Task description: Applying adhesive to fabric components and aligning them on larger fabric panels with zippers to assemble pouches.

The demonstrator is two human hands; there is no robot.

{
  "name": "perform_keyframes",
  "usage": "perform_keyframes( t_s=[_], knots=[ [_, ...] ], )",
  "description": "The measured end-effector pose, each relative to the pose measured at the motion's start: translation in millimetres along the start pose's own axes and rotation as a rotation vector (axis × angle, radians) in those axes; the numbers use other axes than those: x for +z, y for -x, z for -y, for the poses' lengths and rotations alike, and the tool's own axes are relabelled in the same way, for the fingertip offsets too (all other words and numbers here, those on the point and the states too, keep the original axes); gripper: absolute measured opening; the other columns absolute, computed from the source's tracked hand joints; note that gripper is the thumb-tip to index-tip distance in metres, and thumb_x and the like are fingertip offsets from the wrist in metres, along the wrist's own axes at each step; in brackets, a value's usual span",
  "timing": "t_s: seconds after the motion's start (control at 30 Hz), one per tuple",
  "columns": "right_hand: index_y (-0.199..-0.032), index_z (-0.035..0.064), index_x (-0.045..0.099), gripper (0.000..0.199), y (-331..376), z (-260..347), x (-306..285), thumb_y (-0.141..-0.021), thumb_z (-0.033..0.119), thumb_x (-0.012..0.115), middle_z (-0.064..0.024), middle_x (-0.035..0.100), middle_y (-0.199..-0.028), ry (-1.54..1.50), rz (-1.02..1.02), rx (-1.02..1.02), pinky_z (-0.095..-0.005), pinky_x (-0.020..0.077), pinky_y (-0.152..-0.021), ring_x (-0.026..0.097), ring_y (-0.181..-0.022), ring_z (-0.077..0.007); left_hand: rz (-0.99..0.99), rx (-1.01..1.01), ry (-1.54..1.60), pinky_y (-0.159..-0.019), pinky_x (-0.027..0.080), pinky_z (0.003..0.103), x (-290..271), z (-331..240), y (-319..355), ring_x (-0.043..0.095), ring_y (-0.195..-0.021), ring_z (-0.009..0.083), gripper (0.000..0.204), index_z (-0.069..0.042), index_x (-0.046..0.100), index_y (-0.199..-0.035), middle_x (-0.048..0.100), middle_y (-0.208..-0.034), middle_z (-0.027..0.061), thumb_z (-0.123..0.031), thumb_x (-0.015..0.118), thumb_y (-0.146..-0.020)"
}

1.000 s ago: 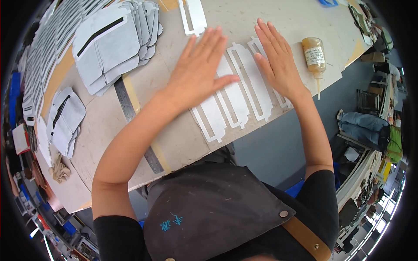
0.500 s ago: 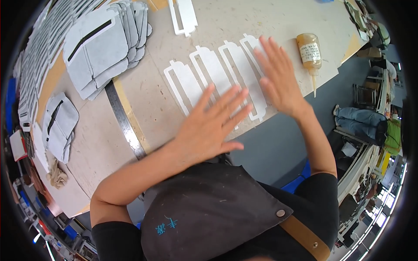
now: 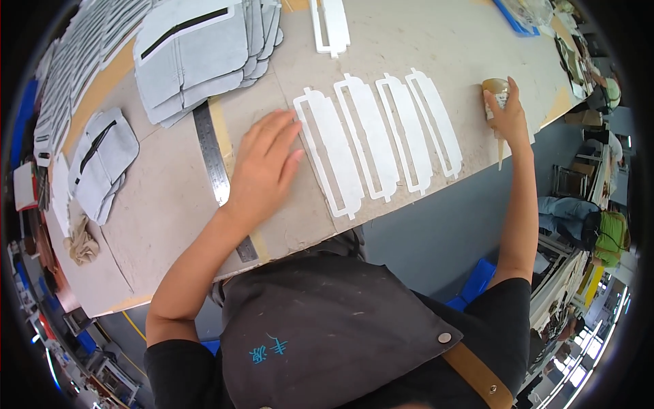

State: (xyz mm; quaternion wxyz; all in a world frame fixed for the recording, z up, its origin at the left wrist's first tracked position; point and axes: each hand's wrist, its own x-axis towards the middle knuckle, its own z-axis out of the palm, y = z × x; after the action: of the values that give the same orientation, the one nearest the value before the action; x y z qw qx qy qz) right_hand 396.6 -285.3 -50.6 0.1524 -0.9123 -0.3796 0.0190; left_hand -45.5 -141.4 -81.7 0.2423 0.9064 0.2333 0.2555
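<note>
Several white cut-out strips point(image 3: 373, 136), each with a long slot along one side, lie in a slanting row on the table. My left hand point(image 3: 262, 160) rests flat beside the leftmost strip, fingers stretched out and holding nothing; its fingertips reach close to that strip's edge. At the right, my right hand point(image 3: 511, 119) is closed round a squeeze bottle point(image 3: 495, 86) with amber-brown contents. The bottle lies near the table edge, and its thin nozzle points toward me. My hand hides much of the bottle's body and label.
Stacked grey panels with black slits point(image 3: 197, 51) fill the far left, with a smaller grey stack point(image 3: 105, 160) nearer. A steel ruler point(image 3: 211, 153) lies left of my left hand. More white strips point(image 3: 332, 27) sit at the back. A crumpled cloth point(image 3: 82, 242) lies at the left edge.
Both hands were spread over the white strips. My left hand has moved left onto the table, uncovering the strips. My right hand has moved right and taken hold of the squeeze bottle.
</note>
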Motion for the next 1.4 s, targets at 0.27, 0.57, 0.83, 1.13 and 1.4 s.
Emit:
perform_keyframes(
  t_s=[0.27,0.57,0.83,1.13,1.4],
  knots=[
    [-0.126,0.0024,0.052,0.039,14,84,-7,-0.090,0.010,0.064,-0.0175,0.060,-0.121,-2.013,0.308,0.080,-0.0519,0.0436,-0.105,0.058,-0.114,-0.0328,-0.038,0.070,-0.141,-0.098,0.042,0.042,-3,16,-1,0.050,-0.124,0.0323,0.031,0.000,0.062,-0.113,0.057,-0.128,0.0117,-0.009,0.067,-0.083],
    [-0.137,0.0030,0.036,0.061,49,209,52,-0.085,0.008,0.068,-0.0217,0.047,-0.136,-2.131,0.486,0.289,-0.0630,0.0277,-0.114,0.042,-0.134,-0.0396,-0.014,0.057,-0.156,-0.092,0.044,0.043,0,7,-3,0.053,-0.111,0.0312,0.034,-0.003,0.064,-0.109,0.059,-0.122,0.0084,-0.010,0.071,-0.077],
    [-0.137,0.0035,0.037,0.058,48,216,59,-0.087,0.007,0.067,-0.0179,0.049,-0.134,-2.006,0.488,0.262,-0.0604,0.0288,-0.115,0.045,-0.131,-0.0362,0.054,0.033,-0.171,-0.093,0.042,0.043,1,5,-4,0.050,-0.114,0.0303,0.037,-0.004,0.063,-0.112,0.057,-0.126,0.0066,-0.015,0.072,-0.078],
    [-0.128,0.0008,0.048,0.048,38,201,58,-0.087,0.011,0.071,-0.0120,0.060,-0.120,-1.886,0.468,0.058,-0.0430,0.0480,-0.103,0.060,-0.114,-0.0239,0.102,0.034,-0.204,-0.097,0.038,0.043,0,3,-5,0.049,-0.116,0.0283,0.039,-0.005,0.060,-0.115,0.055,-0.130,0.0051,-0.017,0.070,-0.080],
    [-0.118,-0.0002,0.056,0.039,44,209,62,-0.085,0.013,0.072,-0.0099,0.065,-0.109,-1.634,0.306,-0.116,-0.0340,0.0527,-0.089,0.064,-0.103,-0.0181,0.124,0.007,-0.218,-0.098,0.036,0.042,1,1,-5,0.047,-0.118,0.0280,0.038,-0.008,0.060,-0.118,0.054,-0.131,0.0039,-0.021,0.068,-0.083]
  ],
)
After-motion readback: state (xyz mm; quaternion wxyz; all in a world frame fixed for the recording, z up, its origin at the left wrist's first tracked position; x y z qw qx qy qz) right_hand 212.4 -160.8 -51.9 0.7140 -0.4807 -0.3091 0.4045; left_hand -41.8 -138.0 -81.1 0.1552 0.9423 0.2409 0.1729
